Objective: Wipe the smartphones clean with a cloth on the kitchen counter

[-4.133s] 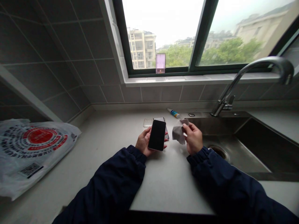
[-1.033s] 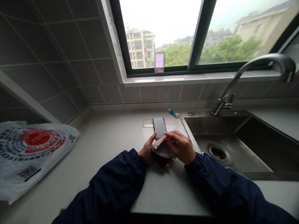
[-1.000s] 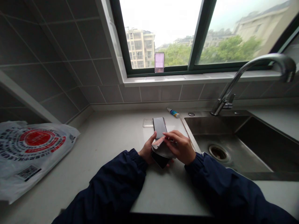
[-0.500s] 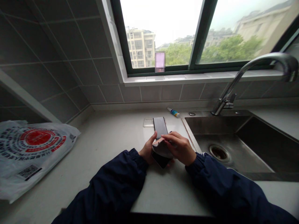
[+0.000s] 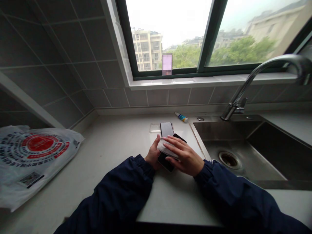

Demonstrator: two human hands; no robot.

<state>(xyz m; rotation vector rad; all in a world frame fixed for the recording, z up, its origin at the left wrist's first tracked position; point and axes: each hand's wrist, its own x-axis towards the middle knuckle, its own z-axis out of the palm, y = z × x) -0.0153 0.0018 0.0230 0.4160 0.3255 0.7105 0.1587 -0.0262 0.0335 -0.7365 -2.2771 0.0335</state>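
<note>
My left hand (image 5: 153, 154) is closed around a dark phone (image 5: 165, 162), which lies tilted across it; most of its fingers are hidden under the phone. Over the middle of the phone lies a pale grey cloth (image 5: 163, 147). My right hand (image 5: 187, 156) presses the cloth down onto the phone, its fingers laid across it. The phone's black far corner shows beyond my right fingers. Just behind my hands, a second phone (image 5: 166, 128) with a greyish surface lies on the counter. A clear phone case (image 5: 154, 128) sits beside it on the left.
A small tube (image 5: 181, 117) lies at the back of the white counter (image 5: 117, 136). On the right is a steel sink (image 5: 258, 162) with a curved faucet (image 5: 253, 71). A printed plastic bag (image 5: 36, 156) stands at the left, and a window (image 5: 170, 32) is behind.
My right hand has gone from pinching the folded-up cloth to lying over it, fingers stretched across. The cloth is flatter on the phone now, and the phone's far corner has come into view.
</note>
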